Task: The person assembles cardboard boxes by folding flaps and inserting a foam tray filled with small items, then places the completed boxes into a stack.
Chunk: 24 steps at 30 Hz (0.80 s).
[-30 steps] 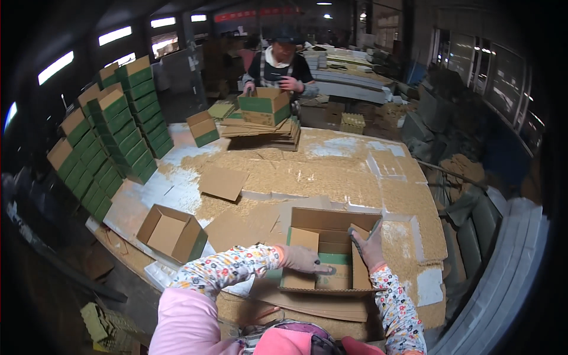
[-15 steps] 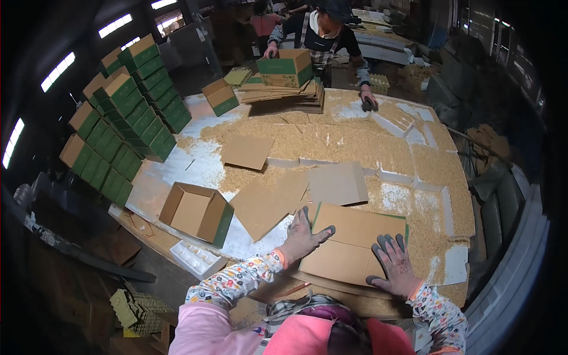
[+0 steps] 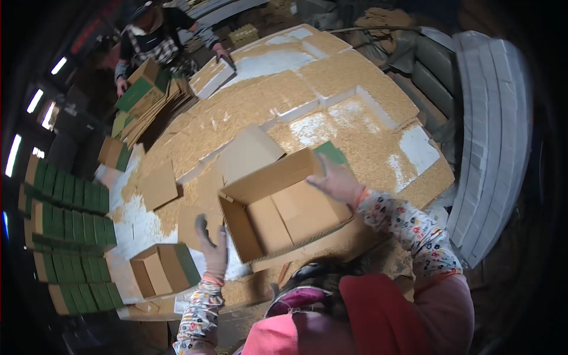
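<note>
I hold an open brown cardboard box (image 3: 284, 207) with a green side up over the table, tilted so its empty inside faces me. My right hand (image 3: 336, 181) grips its upper right wall near the green edge. My left hand (image 3: 212, 247), in a grey glove with fingers spread, is just beside the box's left wall; I cannot tell if it touches. Both sleeves are flowered.
A second open box (image 3: 158, 269) stands on the speckled table (image 3: 367, 136) to my left. Flat cardboard pieces (image 3: 158, 184) lie nearby. Stacked green-and-brown boxes (image 3: 65, 236) line the left edge. A co-worker (image 3: 155, 35) handles a box (image 3: 139, 86) at the far end. White panels (image 3: 491, 118) lean at right.
Half a second ago both hands pressed the box flat on the table; now it is lifted and turned open toward me, held by the right hand, with the left hand off it.
</note>
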Available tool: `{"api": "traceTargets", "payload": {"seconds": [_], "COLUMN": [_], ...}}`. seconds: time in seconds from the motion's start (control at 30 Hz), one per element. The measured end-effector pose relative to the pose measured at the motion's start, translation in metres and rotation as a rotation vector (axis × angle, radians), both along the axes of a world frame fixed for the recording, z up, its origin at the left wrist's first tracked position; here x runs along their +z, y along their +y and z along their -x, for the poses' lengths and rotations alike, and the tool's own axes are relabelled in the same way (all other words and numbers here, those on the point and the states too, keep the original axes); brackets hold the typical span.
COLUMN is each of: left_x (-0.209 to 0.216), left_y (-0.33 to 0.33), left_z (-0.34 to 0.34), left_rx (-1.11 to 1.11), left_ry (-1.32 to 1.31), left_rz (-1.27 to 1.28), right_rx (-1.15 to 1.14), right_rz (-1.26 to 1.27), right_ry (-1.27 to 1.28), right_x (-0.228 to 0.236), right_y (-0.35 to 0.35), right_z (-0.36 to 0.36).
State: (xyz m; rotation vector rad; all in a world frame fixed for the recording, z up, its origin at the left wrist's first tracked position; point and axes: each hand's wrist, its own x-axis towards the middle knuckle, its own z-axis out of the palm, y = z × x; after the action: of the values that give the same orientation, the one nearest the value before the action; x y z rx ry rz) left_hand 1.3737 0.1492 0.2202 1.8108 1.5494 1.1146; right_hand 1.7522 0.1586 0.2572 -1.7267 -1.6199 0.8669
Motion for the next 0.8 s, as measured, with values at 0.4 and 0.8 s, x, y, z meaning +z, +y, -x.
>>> {"api": "traceTargets", "payload": {"seconds": [0.4, 0.8], "left_x": [0.047, 0.052], "left_y": [0.053, 0.045], "left_z": [-0.067, -0.063], "left_rx": [0.064, 0.093], "left_ry": [0.471, 0.671], "left_rz": [0.127, 0.202], "right_rx": [-1.016, -0.816], "right_rz": [-0.118, -0.327], "right_ry": [-0.628, 1.059], "right_x": [-0.312, -0.331], "right_y": [0.035, 0.084], "right_z": [-0.434, -0.451]}}
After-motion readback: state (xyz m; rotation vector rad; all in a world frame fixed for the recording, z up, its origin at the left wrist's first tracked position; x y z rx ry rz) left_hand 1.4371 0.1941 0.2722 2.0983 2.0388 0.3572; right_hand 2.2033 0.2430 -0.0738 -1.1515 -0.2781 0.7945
